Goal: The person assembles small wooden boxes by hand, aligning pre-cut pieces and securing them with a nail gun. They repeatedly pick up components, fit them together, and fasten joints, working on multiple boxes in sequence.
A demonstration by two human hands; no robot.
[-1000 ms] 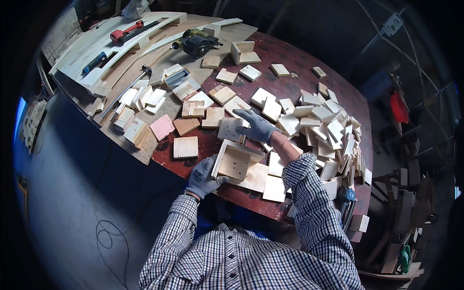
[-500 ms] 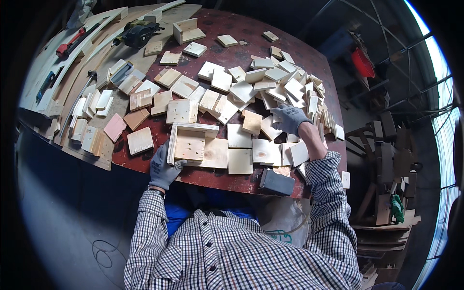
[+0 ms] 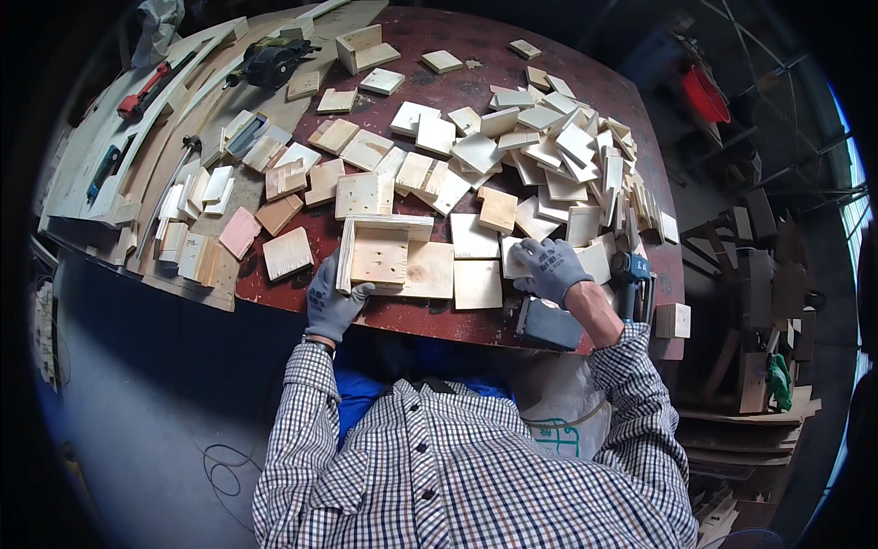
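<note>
A small open wooden box [image 3: 380, 256], made of joined boards, sits near the table's front edge. My left hand [image 3: 332, 297], in a grey glove, closes round its lower left corner. To the right, my gloved right hand [image 3: 553, 272] lies over a pale square wooden block [image 3: 512, 265], fingers bent and thumb at its near side; much of the block is hidden beneath. Two more square blocks, one behind [image 3: 476, 236] and one in front [image 3: 477, 285], lie between the box and my right hand.
A large heap of wooden blocks [image 3: 576, 146] covers the right of the red table [image 3: 412, 320]. A dark grey block-shaped object [image 3: 549, 325] and a blue-black tool [image 3: 631, 274] lie by my right wrist. A circular saw [image 3: 273, 62] and a hammer [image 3: 190, 144] lie at left.
My right hand has come down from the heap toward the front edge, onto the pale block. The left hand stays at the box. The whole view has shifted a little, uncovering the blue-black tool.
</note>
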